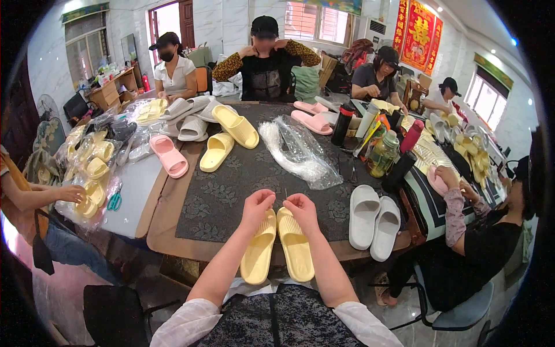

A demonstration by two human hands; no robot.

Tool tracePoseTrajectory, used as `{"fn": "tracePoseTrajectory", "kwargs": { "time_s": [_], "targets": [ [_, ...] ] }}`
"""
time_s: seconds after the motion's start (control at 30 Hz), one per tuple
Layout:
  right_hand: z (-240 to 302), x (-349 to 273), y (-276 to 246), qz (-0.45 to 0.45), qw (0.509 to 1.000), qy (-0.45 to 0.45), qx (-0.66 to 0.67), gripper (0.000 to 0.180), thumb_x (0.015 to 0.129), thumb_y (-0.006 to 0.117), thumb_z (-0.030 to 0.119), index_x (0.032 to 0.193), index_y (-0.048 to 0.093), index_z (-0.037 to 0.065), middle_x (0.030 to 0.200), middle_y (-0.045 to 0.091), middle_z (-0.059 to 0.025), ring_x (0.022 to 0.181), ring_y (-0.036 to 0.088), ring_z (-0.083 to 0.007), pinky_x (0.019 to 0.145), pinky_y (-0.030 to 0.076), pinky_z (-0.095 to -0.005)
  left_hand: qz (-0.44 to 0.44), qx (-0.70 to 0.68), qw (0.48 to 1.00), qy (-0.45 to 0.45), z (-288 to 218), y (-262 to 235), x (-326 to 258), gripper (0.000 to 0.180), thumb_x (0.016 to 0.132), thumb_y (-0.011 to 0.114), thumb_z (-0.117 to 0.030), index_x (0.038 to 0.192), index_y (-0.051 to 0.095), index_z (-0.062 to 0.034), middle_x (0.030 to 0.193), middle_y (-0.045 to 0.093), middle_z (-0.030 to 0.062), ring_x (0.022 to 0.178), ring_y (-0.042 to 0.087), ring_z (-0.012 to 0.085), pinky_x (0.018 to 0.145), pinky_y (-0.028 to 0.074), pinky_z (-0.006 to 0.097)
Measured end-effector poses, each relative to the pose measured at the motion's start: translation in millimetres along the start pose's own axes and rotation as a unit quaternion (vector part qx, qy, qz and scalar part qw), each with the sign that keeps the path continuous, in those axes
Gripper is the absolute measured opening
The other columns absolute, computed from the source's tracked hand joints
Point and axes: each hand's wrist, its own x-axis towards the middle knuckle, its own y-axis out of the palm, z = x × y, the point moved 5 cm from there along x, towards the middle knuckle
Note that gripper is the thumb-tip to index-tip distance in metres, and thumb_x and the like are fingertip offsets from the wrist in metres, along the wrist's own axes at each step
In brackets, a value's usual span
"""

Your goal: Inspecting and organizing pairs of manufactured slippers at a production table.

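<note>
Two yellow slide slippers lie side by side at the near table edge, heels toward me: the left slipper (258, 251) and the right slipper (295, 247). My left hand (258, 207) is over the left slipper's toe end, its fingers pinched together. Opposite it, my right hand (301, 210) pinches at the right slipper's toe end. A thin, short sliver shows by the right fingertips; what either hand holds is too small to name. Beyond my hands lies a clear plastic bag (315, 173) with a bundle of white strands (276, 147).
Grey slippers (365, 217) lie to the right. Yellow slippers (236, 126) and a pink slipper (169, 156) sit farther left, near teal scissors (114, 201). Bottles, including a black one (343, 124), stand at right. Several people work around the table (202, 214).
</note>
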Motion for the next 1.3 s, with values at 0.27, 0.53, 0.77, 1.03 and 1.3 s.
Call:
{"fn": "tracePoseTrajectory", "kwargs": {
  "time_s": [0.27,0.53,0.77,1.03,1.3],
  "targets": [
    [-3.6,0.3,0.9,0.035,0.997,0.005,-0.062,0.012,0.083,0.072,0.012,0.090,0.066,0.004,0.077,0.062,0.0039,0.069,0.054,-0.0036,0.063,0.044,-0.0203,0.009,0.010,1.000,0.024,4.5,-1.2,1.5,0.021,0.090,0.063,-0.016,0.104,0.068,-0.0010,0.090,0.067,0.0003,0.081,0.058,0.0083,0.075,0.046,0.024],
    [3.5,-3.0,4.6,0.044,0.993,-0.015,-0.106,0.009,0.083,0.072,0.010,0.087,0.066,0.005,0.074,0.059,0.0061,0.066,0.051,-0.0026,0.060,0.042,-0.0189,0.023,0.020,0.999,0.026,2.4,0.2,0.6,0.020,0.090,0.063,-0.015,0.103,0.069,-0.0005,0.095,0.068,0.0015,0.087,0.060,0.0086,0.079,0.047,0.024],
    [1.9,-3.4,4.3,0.048,0.994,-0.002,-0.100,0.011,0.082,0.072,0.012,0.087,0.066,0.004,0.075,0.061,0.0055,0.068,0.052,-0.0028,0.061,0.043,-0.0202,0.016,0.025,0.999,0.016,2.0,0.2,0.3,0.020,0.090,0.063,-0.015,0.102,0.069,-0.0003,0.094,0.069,0.0020,0.087,0.060,0.0085,0.078,0.047,0.024],
    [0.9,-3.2,5.2,0.049,0.994,-0.003,-0.098,0.011,0.082,0.073,0.012,0.087,0.066,0.004,0.074,0.061,0.0053,0.067,0.052,-0.0028,0.061,0.043,-0.0204,0.013,0.012,1.000,0.022,5.0,-1.3,2.1,0.020,0.089,0.063,-0.014,0.102,0.068,0.0003,0.096,0.069,0.0030,0.088,0.061,0.0090,0.080,0.047,0.025],
    [5.4,-5.9,5.9,0.043,0.994,0.003,-0.098,0.012,0.082,0.073,0.013,0.087,0.067,0.004,0.075,0.062,0.0047,0.068,0.053,-0.0036,0.062,0.044,-0.0210,0.009,0.036,0.999,0.021,2.2,-0.4,0.3,0.021,0.089,0.065,-0.015,0.103,0.068,0.0006,0.095,0.070,0.0036,0.087,0.062,0.0094,0.078,0.048,0.025]
  ]
}}
